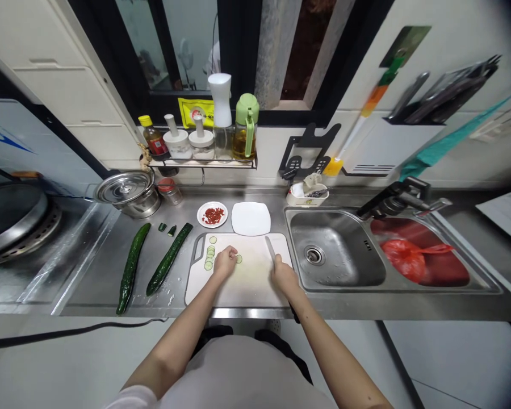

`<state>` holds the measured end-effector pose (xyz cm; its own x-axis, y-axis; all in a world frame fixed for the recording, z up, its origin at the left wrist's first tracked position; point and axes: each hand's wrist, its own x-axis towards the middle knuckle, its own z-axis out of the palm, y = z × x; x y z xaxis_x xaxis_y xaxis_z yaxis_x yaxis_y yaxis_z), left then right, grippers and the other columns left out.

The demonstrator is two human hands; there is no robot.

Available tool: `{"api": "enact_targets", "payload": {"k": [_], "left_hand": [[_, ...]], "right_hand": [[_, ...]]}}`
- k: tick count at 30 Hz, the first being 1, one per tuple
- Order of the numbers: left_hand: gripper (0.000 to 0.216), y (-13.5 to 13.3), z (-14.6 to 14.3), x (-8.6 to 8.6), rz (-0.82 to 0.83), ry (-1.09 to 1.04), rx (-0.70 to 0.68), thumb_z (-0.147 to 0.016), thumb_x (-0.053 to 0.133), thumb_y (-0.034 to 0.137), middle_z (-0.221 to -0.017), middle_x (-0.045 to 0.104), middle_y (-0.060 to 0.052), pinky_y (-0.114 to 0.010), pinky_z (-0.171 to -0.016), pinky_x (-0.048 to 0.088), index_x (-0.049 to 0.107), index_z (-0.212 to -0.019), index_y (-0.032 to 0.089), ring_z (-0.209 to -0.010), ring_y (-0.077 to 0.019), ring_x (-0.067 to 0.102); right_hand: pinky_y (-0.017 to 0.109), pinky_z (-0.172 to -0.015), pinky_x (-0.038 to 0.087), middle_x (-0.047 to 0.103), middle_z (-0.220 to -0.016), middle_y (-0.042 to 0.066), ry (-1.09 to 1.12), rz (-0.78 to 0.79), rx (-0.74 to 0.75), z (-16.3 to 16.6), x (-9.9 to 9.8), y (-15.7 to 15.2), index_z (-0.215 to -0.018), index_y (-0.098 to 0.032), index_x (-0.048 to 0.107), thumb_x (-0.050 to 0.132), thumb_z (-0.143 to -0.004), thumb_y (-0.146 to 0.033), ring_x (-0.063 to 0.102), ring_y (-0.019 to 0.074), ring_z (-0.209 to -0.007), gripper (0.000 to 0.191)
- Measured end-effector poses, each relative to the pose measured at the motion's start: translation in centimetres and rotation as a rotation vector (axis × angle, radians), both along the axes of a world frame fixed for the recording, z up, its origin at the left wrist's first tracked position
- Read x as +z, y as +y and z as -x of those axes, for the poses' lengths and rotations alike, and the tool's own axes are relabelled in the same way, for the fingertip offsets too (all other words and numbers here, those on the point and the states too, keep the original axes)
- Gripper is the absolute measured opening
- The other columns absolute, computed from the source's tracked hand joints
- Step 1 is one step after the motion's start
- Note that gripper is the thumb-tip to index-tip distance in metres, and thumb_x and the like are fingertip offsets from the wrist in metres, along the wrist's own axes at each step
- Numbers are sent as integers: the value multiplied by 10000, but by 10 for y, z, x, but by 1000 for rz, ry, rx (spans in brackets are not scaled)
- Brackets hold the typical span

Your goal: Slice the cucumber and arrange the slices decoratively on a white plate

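Observation:
My right hand (284, 277) grips a knife (271, 247) by its handle over the right side of the white cutting board (251, 295). The blade points away from me. Over the board's left half is my left hand (225, 263), its fingers curled together; whether anything is between them is hidden. Beside its fingertips lies a cucumber slice (239, 259). A short row of overlapping cucumber slices (210, 254) lies left of that hand. Two long cucumbers (133, 270) rest on the steel counter left of the board, with small cut-off cucumber ends (171, 230) near them.
Behind the board stand a plate of chopped red pieces (213, 215) and a white square plate (251, 218). The sink (336, 250) adjoins the board's right; a red plastic bag (404, 260) sits in its second basin. A lidded pot (130, 193) and seasoning shelf (204, 163) are at the back left.

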<state>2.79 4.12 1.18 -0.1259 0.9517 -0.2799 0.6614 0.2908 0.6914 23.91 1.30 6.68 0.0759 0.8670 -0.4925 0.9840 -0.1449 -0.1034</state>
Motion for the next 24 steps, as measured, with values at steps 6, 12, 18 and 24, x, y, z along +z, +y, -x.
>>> {"api": "enact_targets", "payload": {"k": [6,12,18,24], "left_hand": [[212,3,6,-9,-63,-9,35,-726,611,108,-791,650,-3,-228,-686,401,639,-922,187,-752,-138,594],[194,3,9,-14,-86,-64,76,-723,605,101,-724,616,8,-235,-689,419,630,-903,168,-695,-132,579],[163,4,10,-17,-92,-75,88,-738,608,119,-714,613,9,-239,-698,424,622,-891,172,-689,-134,580],[180,4,11,-18,-81,-56,70,-717,621,96,-723,612,13,-228,-684,409,612,-878,177,-687,-128,570]], "right_hand": [[294,-713,414,680,-996,171,-19,-17,47,-2,1,-2,-1273,-129,382,332,-900,-106,666,245,-943,377],[284,-692,379,683,-948,144,5,-39,83,-2,14,-16,-1234,-148,405,319,-922,-145,662,235,-898,324],[288,-676,350,693,-947,130,31,14,268,16,29,-39,-1235,-172,426,341,-921,-166,662,245,-893,325],[289,-688,369,694,-982,138,28,45,365,29,32,-46,-1222,-167,438,352,-888,-123,662,244,-927,348]]}}
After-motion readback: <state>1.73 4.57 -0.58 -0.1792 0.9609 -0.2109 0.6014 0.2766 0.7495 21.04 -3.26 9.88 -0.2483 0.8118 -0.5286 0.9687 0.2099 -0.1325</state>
